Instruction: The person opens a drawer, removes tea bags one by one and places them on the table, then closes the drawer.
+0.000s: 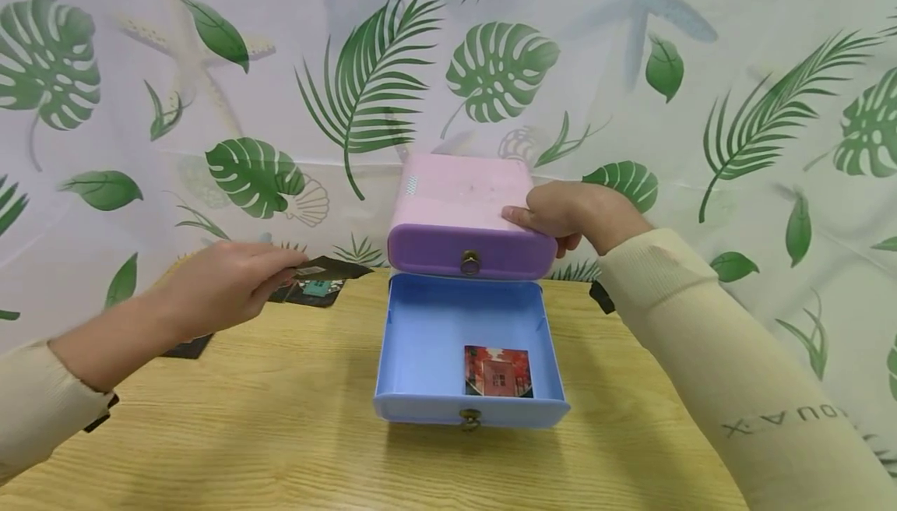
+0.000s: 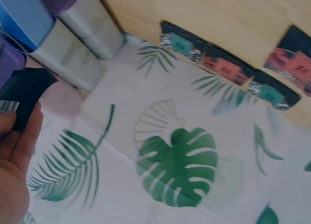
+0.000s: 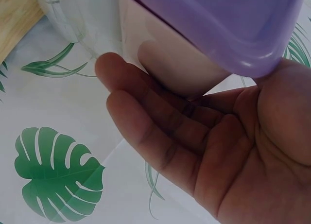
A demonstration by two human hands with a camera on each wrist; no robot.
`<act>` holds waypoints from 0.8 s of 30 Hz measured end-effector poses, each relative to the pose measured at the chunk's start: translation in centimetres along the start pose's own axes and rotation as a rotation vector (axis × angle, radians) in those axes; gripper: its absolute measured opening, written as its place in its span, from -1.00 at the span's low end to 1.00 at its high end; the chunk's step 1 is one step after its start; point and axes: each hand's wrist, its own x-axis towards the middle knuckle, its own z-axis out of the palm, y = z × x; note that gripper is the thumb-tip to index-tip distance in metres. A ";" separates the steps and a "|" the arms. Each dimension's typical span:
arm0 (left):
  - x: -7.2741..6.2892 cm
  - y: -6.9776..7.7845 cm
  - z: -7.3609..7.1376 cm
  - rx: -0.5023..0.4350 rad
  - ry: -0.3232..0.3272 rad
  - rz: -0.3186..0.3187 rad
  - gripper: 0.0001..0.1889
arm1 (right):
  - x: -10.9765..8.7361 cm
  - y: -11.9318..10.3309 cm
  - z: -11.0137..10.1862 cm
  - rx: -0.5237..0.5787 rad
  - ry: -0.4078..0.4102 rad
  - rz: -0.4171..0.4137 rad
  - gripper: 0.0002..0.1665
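Note:
My left hand (image 1: 224, 281) pinches a small dark flat packet (image 2: 30, 90) with a white barcode label, held left of the drawer cabinet. The cabinet has a pink top (image 1: 466, 192) and a closed purple drawer (image 1: 434, 252) with a round knob. Below it a light blue drawer (image 1: 420, 340) stands pulled out. One packet with a red printed picture (image 1: 499, 375) lies inside, near its front right. My right hand (image 1: 571, 211) rests on the cabinet's upper right corner, thumb on top, with the other fingers loosely bent beside the side wall (image 3: 165, 63).
More dark packets with teal and red labels (image 2: 226, 68) lie along the table's back edge, left of the cabinet. Another dark packet (image 1: 188, 347) is partly hidden by my left forearm. A leaf-patterned cloth (image 1: 280, 90) hangs behind the wooden table (image 1: 280, 417).

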 end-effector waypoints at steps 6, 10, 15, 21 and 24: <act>-2.3 -1.8 0.4 0.028 -0.040 -0.048 -0.62 | 0.0 0.1 0.2 0.032 -0.008 0.009 -0.34; -3.7 -2.7 1.0 0.052 -0.108 -0.102 -0.59 | 0.0 0.1 0.2 0.008 -0.004 0.011 -0.33; -5.9 -3.5 2.3 0.078 -0.247 -0.166 -0.64 | 0.0 0.1 0.2 0.007 -0.005 0.015 -0.32; -8.0 -4.3 4.1 0.081 -0.405 -0.241 -0.78 | 0.1 0.0 0.1 0.004 -0.001 0.009 -0.32; -8.8 -4.6 4.9 0.108 -0.440 -0.245 -0.80 | 0.1 0.0 0.0 0.001 0.001 0.004 -0.32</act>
